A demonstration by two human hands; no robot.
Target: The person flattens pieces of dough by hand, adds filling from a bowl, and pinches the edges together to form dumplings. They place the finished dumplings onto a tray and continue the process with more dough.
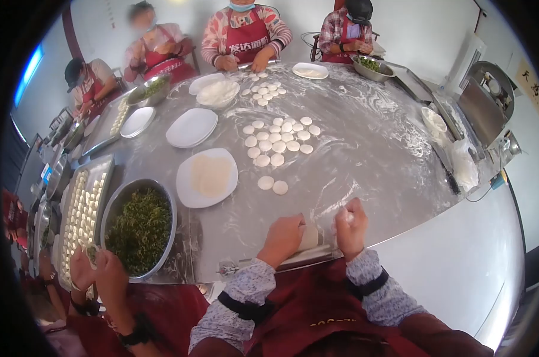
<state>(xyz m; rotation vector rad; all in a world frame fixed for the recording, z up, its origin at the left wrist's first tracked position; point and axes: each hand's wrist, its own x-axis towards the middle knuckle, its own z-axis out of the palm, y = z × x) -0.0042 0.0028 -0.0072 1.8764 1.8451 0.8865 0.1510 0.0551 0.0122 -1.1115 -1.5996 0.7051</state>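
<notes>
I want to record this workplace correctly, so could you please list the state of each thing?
Large metal bowl: filled with chopped greens
Long metal tray: holding rows of dumplings
Squarish white plate: holding a pale layer
White plates behind it: stacked
Dough rounds: flat, loose
Metal table: streaked with flour
Left hand: fingers curled, grip hidden
Right hand: curled, grip unclear

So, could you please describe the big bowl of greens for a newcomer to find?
Start at the left of the grey table, near the camera. Between a tray of dough pieces and a white plate sits the metal bowl, nearest of those holding greens.
</notes>
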